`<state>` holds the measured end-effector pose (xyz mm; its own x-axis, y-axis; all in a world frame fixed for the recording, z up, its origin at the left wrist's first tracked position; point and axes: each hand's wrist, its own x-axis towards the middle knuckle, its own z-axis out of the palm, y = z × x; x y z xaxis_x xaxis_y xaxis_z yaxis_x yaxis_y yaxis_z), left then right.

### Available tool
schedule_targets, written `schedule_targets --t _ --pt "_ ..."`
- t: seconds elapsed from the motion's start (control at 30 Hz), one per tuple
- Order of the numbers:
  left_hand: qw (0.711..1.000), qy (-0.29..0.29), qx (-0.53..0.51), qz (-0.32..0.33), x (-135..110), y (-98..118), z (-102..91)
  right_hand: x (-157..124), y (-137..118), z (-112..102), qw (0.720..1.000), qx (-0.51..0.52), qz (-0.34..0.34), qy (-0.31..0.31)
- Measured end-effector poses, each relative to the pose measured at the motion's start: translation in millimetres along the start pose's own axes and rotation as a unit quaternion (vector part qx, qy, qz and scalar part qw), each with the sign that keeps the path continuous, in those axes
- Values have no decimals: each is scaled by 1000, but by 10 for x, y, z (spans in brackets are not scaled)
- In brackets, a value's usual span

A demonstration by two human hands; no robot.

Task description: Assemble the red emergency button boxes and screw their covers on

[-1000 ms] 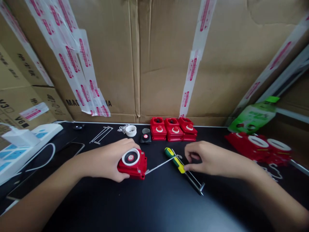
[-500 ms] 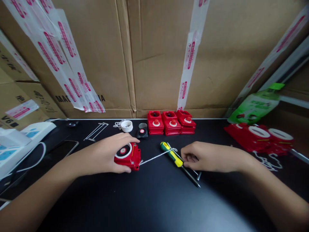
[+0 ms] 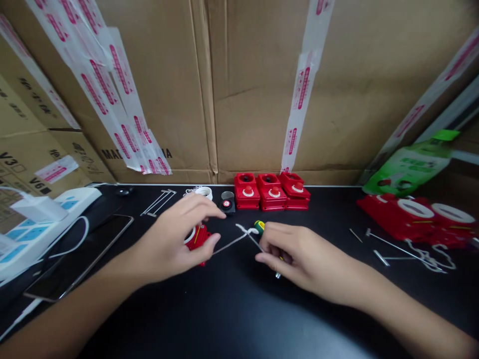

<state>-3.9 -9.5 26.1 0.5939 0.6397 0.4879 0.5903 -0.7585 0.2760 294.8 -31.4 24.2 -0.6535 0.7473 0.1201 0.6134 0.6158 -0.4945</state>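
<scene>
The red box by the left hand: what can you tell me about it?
The red box looks like glossy plastic, with part of a white ring showing. It appears to rest on the black tabletop, partly hidden behind the open left hand; whether they touch is unclear. A white cord stretches from its right side toward the right hand.

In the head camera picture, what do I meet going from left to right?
Power strip → small black thing → left hand → knotted bit of white cord → right hand → green bottle.
</scene>
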Motion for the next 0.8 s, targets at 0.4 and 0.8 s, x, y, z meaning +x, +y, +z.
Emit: schedule_targets --t 0.4,0.8 --pt "951 -84 -262 -144 -73 310 167 16 -119 294 999 -33 -34 -2" --pt "930 -33 -312 -194 -97 383 359 40 -66 512 999 -1 12 35"
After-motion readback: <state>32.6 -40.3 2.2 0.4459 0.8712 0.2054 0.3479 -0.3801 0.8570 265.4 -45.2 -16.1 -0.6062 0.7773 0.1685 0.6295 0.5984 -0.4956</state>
